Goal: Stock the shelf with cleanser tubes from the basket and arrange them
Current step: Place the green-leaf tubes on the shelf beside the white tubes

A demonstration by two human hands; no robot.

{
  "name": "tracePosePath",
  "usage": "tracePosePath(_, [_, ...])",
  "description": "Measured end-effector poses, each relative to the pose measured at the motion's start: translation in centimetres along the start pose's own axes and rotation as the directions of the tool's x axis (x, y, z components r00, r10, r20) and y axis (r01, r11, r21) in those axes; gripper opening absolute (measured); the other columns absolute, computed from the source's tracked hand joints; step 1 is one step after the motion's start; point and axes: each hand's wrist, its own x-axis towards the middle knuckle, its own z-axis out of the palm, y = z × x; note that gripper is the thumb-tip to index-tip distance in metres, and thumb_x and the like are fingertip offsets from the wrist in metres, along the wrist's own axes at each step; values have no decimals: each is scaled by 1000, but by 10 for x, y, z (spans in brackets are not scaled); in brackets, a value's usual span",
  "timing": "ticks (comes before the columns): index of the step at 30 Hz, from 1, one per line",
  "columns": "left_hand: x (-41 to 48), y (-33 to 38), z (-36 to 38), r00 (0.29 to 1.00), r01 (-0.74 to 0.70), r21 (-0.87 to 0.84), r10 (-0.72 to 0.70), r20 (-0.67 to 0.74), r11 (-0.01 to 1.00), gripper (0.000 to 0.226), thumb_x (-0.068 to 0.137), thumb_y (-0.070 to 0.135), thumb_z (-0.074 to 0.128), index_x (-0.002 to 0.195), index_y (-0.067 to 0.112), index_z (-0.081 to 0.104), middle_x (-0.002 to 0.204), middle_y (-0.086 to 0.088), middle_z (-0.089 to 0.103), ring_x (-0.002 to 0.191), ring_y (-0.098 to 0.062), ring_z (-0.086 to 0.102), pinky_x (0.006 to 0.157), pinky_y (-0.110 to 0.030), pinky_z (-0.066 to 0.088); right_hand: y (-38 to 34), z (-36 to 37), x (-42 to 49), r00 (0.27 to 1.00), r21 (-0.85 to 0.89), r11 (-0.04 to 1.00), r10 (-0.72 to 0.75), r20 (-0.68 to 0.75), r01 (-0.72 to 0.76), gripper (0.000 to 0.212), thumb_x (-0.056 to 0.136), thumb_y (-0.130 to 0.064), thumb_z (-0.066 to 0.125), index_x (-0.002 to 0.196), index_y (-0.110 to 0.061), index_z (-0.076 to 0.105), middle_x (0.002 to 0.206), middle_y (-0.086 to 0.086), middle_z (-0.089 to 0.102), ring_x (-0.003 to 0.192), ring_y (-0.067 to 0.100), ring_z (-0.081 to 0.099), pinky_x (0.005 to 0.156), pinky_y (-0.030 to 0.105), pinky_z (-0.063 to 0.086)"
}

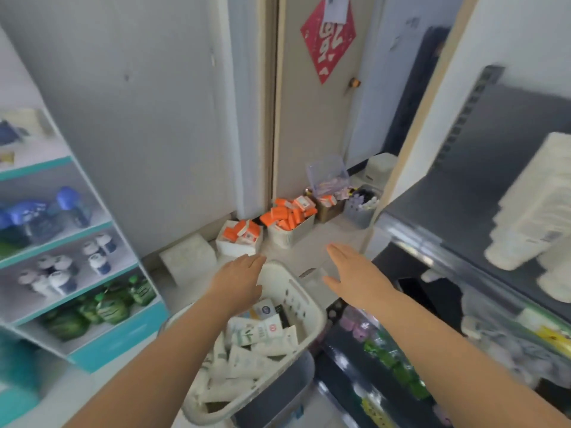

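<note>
both hands reach out flat and empty, fingers spread: the left hand (239, 281) above a white basket (304, 299) of cleanser tubes (247, 347), the right hand (355, 274) beside it. a dark shelf (463, 217) stands at right.

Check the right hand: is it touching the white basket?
Apart. The head view shows the right hand open, with floor visible between it and the basket rim.

White plastic basket (298, 291), matt, its wall cut with slots. Inside it, the cleanser tubes (247, 350) look like soft plastic with a dull satin sheen. Over on the right, the dark shelf (401, 223) is glossy, catching bright streaks along its edge. On the left, a white rack (92, 208) with smooth teal-edged boards. Further back, small orange boxes (284, 216), apparently matt card, and a clear plastic container (327, 173).
</note>
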Motion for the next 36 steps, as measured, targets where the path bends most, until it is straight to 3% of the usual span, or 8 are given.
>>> tracePosePath(7, [-14,-64,71,976,93,-87,-74,206,992,64,96,27,48,153,21,21,156,2,29,140,-18,31,112,-32,28,-43,78,40,989,65,998,-13,146,4,69,97,-38,49,153,-14,18,160,3,21,146,18,22,117,32,21])
tracePosePath(14, [-36,-83,159,876,194,-41,-155,457,980,56,92,27,51,145,20,33,142,-2,47,125,-23,48,101,-36,42,-43,152,52,926,69,993,65,373,-98,61,96,-33,51,149,-12,29,153,4,36,138,21,36,111,34,31])
tracePosePath(19, [-49,-81,207,837,150,-11,-121,534,989,66,91,25,51,150,21,23,156,2,26,141,-26,26,115,-41,25,-50,208,61,859,57,983,123,496,-173,44,93,-32,51,135,-19,45,132,4,53,115,24,53,94,40,47])
tracePosePath(21, [-48,-80,215,842,194,-56,-137,522,980,67,90,22,50,151,21,22,158,4,20,143,-27,22,116,-43,24,-55,224,68,841,54,978,144,522,-201,47,94,-30,51,139,-17,42,134,5,49,118,25,50,95,38,47])
tracePosePath(27, [-18,-92,214,919,351,-200,-296,260,915,46,90,6,47,135,17,46,138,-2,47,118,-25,48,97,-36,42,-58,259,91,792,155,853,374,483,-498,65,85,-23,68,140,-9,36,134,8,49,119,25,52,96,37,49])
tracePosePath(30, [-9,-104,213,881,468,-285,-416,226,836,50,86,-6,45,131,14,44,130,-8,48,110,-27,52,92,-36,43,-51,273,97,745,214,773,435,506,-597,76,78,-24,74,141,-11,34,133,8,54,120,25,54,97,39,51])
tracePosePath(34, [-1,-113,219,767,639,-381,-516,381,668,50,90,1,45,135,21,35,119,-5,52,98,-24,57,77,-36,51,-44,288,100,750,243,757,445,488,-607,42,75,-24,74,113,-17,59,111,2,67,99,18,63,82,34,57])
tracePosePath(36, [2,-114,227,778,613,-318,-480,406,724,61,90,4,48,145,21,27,134,-7,46,116,-26,53,93,-37,46,-44,289,100,759,302,719,472,449,-626,35,75,-19,75,108,-17,61,107,2,69,96,18,65,77,35,59])
